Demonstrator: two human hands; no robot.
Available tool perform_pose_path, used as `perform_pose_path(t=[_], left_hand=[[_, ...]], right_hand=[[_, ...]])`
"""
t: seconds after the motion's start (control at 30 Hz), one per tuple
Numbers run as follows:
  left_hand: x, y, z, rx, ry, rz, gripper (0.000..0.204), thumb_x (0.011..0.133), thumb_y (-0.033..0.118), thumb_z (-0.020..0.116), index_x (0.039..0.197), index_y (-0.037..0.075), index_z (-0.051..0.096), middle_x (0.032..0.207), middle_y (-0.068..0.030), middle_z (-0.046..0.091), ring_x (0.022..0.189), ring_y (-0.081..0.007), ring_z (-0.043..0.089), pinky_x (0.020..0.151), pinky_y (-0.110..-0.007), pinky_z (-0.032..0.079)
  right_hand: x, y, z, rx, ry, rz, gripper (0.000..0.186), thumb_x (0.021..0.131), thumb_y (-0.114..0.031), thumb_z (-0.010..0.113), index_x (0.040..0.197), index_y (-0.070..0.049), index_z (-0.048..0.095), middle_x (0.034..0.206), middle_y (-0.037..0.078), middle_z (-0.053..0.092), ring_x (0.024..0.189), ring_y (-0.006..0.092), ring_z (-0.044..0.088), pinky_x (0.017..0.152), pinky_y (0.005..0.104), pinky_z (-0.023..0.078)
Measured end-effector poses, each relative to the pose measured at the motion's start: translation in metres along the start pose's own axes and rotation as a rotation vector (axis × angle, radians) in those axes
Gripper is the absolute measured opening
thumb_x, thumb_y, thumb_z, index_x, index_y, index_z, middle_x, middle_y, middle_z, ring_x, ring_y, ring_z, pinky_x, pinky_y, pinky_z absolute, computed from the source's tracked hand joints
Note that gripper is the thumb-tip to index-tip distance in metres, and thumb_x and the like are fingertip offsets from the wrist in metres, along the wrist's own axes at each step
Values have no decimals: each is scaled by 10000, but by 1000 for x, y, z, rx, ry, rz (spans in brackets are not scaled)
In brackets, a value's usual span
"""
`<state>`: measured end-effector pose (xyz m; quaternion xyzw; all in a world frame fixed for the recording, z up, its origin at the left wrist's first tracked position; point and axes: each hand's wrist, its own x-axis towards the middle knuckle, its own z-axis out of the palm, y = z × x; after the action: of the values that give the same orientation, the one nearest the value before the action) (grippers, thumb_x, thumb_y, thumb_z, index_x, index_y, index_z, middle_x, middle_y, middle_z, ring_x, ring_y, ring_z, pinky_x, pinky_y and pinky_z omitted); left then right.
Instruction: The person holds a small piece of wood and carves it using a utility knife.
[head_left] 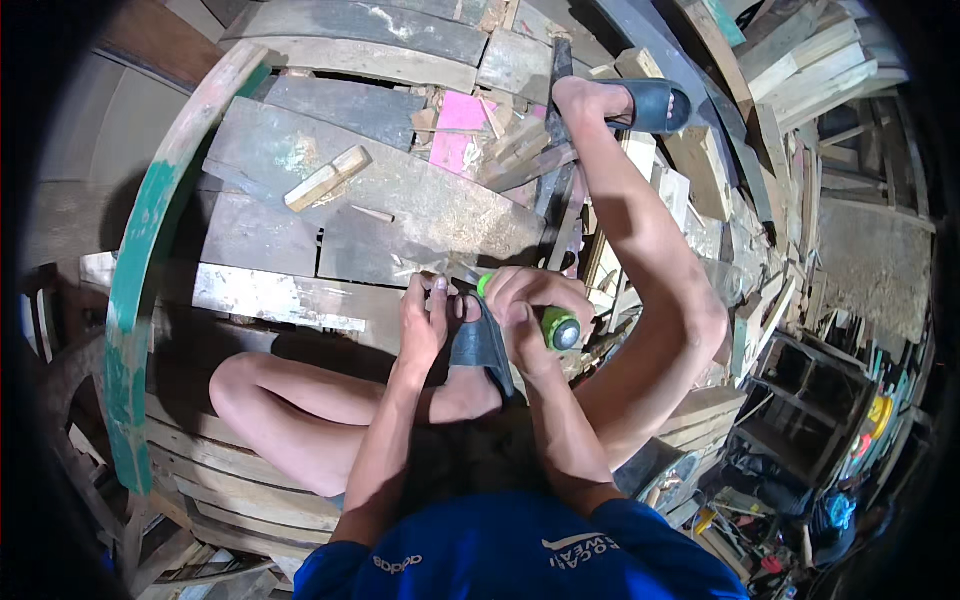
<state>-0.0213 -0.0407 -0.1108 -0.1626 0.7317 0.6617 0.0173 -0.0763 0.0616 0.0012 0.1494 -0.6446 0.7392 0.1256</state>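
My right hand (532, 310) is wrapped round a green-handled chisel (562, 328). Its dark round butt faces up toward me, and a short stretch of its grey blade shows past the fingers on the left. Just left of it, my left hand (424, 318) is closed with thumb and fingers pinched together. What it pinches is small, brownish and mostly hidden by the fingers. Below both hands, one foot in a dark rubber sandal (474, 350) rests between my forearms. Pale shavings lie on the boards beyond the left hand.
A short wood block (327, 178) lies on the worn plank floor (400, 225), near a thin splinter (373, 213). On the left arches a curved, partly green wooden piece (140, 260). Offcuts (525, 150) and a pink sheet (457, 130) lie ahead. Stacked lumber (815, 65) fills the far right.
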Motion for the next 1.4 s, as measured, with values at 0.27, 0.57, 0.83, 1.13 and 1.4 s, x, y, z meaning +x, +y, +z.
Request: perform_pose_path(t=[0.27,0.57,0.83,1.13,1.4], left_hand=[[-8,6,-2,-41,8,7,169,954,117,503,858,-22,495,708,-135,586,644,-229,568,593,-369,445],[-3,-1,1,11,-18,-4,204,960,140,489,838,-23,492,712,-168,603,626,-285,594,582,-379,460],[-6,2,-2,4,17,-49,180,947,118,514,849,-33,500,710,-166,604,623,-277,589,575,-369,456],[4,-21,8,-1,10,15,173,949,117,502,857,-28,483,686,-148,590,591,-244,582,557,-362,455],[13,-10,5,132,183,71,105,893,79,585,925,-13,545,798,-139,582,722,-235,569,671,-347,453]], right_hand=[[-3,-11,3,-204,14,-10,180,761,-20,576,620,14,470,559,99,514,489,223,530,493,323,459],[4,-19,-5,168,137,57,176,784,-39,596,637,-2,507,549,80,526,478,203,524,483,319,456],[11,-32,-7,196,65,-11,174,788,-84,598,672,4,502,552,79,511,452,198,495,468,313,436],[11,-20,-7,89,47,-30,251,851,-114,600,670,17,485,571,110,531,493,203,510,476,324,439],[14,-5,-23,81,246,29,247,885,-76,559,714,-11,394,557,103,476,486,166,449,443,287,373]])
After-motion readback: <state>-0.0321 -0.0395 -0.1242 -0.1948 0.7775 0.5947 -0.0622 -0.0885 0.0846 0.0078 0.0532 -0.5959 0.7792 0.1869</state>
